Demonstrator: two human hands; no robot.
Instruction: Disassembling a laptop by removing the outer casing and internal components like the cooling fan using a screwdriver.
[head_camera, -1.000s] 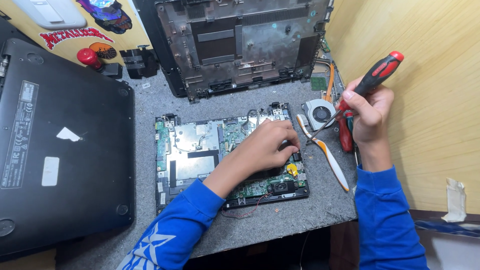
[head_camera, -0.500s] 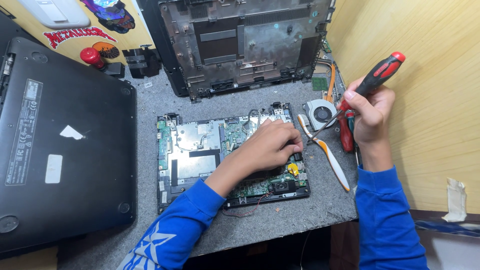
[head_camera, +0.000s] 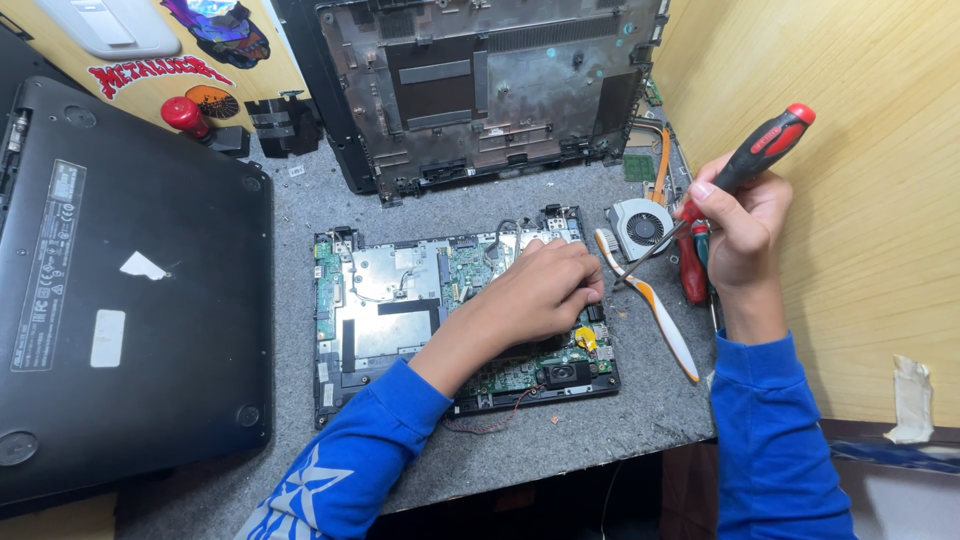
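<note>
R hand (head_camera: 742, 225) is closed round a screwdriver (head_camera: 752, 160) w/ red-and-black moulded handle; thin steel shaft is angled down-left, tip meeting the right edge of the motherboard (head_camera: 455, 320), just beside the L fingertips. L hand (head_camera: 535, 292) is laid palm-down on the board's right half, fingers curled at that edge; whether anything small is pinched under them can't be told, fingertips hidden.

Step, as judged: fastener or connector at the board's right edge is being worked, L hand steadying, driver brought in. Next move would call for the tip being seated square and turned w/ light pressure, board held flat so it isn't skated on the mat.

Board: green PCB, flat silver metal shielding over the left half, yellow coin cell (head_camera: 586, 339) near bottom right, thin red wire looped off the lower edge. It's sat mid-bench on a grey felt-like mat (head_camera: 300, 210), fuzzy, speckled w/ debris.

Just right of board: toothbrush (head_camera: 655, 310), white/orange plastic, bristles at top. Round grey cooling fan (head_camera: 640, 225) beside it, touching or nearly so. Second red-handled driver (head_camera: 693, 270) lies by the R wrist.

Behind: stripped laptop base shell (head_camera: 490, 85), dark plastic, dusty, ribbed w/ screw posts. Left: closed black laptop (head_camera: 120, 290), matte underside up, rubber feet showing. Right: yellow wood-grain wall panel (head_camera: 880, 200).
</note>
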